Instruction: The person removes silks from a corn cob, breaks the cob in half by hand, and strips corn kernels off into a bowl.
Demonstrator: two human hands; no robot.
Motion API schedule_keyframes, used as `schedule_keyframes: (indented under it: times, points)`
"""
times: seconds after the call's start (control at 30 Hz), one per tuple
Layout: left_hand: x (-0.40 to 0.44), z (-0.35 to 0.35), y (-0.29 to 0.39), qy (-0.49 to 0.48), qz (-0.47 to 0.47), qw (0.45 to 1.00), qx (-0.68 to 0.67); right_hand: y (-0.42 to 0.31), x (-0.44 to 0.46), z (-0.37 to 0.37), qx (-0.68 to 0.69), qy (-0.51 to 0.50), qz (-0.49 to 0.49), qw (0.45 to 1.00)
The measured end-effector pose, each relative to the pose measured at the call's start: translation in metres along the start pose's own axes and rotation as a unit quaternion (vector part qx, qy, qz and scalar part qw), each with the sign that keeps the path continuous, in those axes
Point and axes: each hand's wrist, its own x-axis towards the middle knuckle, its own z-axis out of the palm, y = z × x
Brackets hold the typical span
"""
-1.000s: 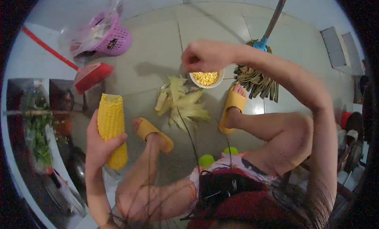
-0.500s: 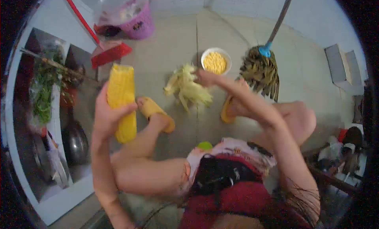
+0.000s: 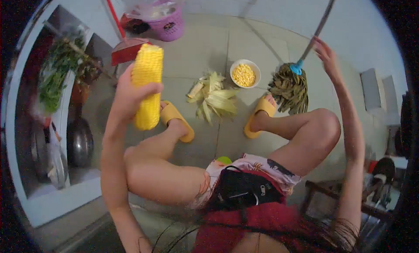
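Hands point(image 3: 131, 96) point(image 3: 327, 63) wide apart, left around corncob point(image 3: 149, 72)

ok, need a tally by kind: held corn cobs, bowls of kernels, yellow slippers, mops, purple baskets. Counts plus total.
Corn cob, held in the left hand: 1
Bowl of kernels: 1
Yellow slippers: 2
Mop: 1
Purple basket: 1
Total: 6

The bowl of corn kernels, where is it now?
In the head view, the white bowl sits on the tiled floor, above and right of centre, between the corn husks at its lower left and the mop head at its right.
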Motion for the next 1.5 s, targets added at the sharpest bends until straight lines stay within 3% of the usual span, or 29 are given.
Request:
schedule_keyframes:
  times: [0.03, 0.07, 0.13, 0.23, 0.37, 0.47, 0.57, 0.67, 0.7, 0.77, 0.8, 0.83, 0.87, 0.93, 1.0, 1.07, 1.23, 1.5]
  points:
    - [0.001, 0.000, 0.000, -0.010, 0.005, 1.000, -0.004, 0.044, -0.020, -0.028, -0.103, 0.099, -0.018, 0.990]
    - [0.004, -0.003, 0.003, -0.018, 0.014, 1.000, -0.006, 0.074, -0.060, -0.045, -0.302, 0.127, -0.084, 0.941]
    - [0.004, 0.001, 0.009, 0.001, 0.027, 0.999, 0.031, 0.183, -0.132, -0.054, -0.400, 0.114, 0.145, 0.898]
    - [0.008, 0.006, -0.003, 0.048, 0.044, 0.997, -0.047, 0.250, -0.198, -0.030, -0.323, 0.044, 0.293, 0.899]
    - [0.018, 0.007, -0.018, 0.068, 0.071, 0.995, 0.002, 0.242, -0.240, -0.002, -0.154, 0.023, 0.387, 0.909]
    - [0.010, 0.017, 0.003, 0.075, 0.106, 0.990, 0.054, 0.212, -0.273, 0.003, -0.015, 0.019, 0.447, 0.894]
    - [0.005, 0.029, 0.019, 0.061, 0.118, 0.991, 0.023, 0.168, -0.311, -0.002, 0.122, -0.005, 0.502, 0.856]
    - [0.011, 0.021, 0.011, 0.027, 0.152, 0.988, 0.025, 0.101, -0.337, -0.010, 0.217, -0.070, 0.532, 0.816]
    - [0.012, 0.023, 0.014, 0.019, 0.162, 0.985, 0.062, 0.086, -0.330, -0.019, 0.224, -0.102, 0.521, 0.817]
    - [0.010, 0.028, 0.015, 0.026, 0.207, 0.970, 0.123, 0.050, -0.286, -0.041, 0.118, -0.138, 0.436, 0.881]
    - [0.009, 0.029, 0.016, 0.011, 0.217, 0.966, 0.138, 0.026, -0.248, -0.060, -0.194, -0.179, 0.332, 0.905]
    - [0.006, 0.031, 0.020, -0.006, 0.211, 0.965, 0.154, 0.013, -0.226, -0.063, -0.120, -0.023, 0.210, 0.970]
    - [0.002, 0.035, 0.024, -0.020, 0.203, 0.964, 0.170, -0.002, -0.204, -0.064, -0.048, 0.132, 0.074, 0.987]
    - [-0.008, 0.045, 0.028, -0.046, 0.188, 0.964, 0.185, -0.110, -0.168, -0.036, 0.045, 0.109, 0.019, 0.993]
    - [-0.016, 0.053, 0.028, -0.071, 0.168, 0.965, 0.187, -0.147, -0.145, 0.013, 0.105, 0.029, -0.074, 0.991]
    - [-0.017, 0.057, 0.010, -0.107, 0.129, 0.977, 0.132, -0.158, -0.119, 0.070, 0.067, -0.099, -0.137, 0.983]
    - [-0.026, 0.060, 0.010, -0.200, 0.013, 0.979, 0.034, -0.157, -0.090, 0.174, 0.176, -0.240, -0.153, 0.942]
    - [-0.016, 0.066, -0.026, -0.215, -0.115, 0.969, -0.046, -0.110, -0.067, 0.208, 0.233, -0.363, -0.086, 0.898]
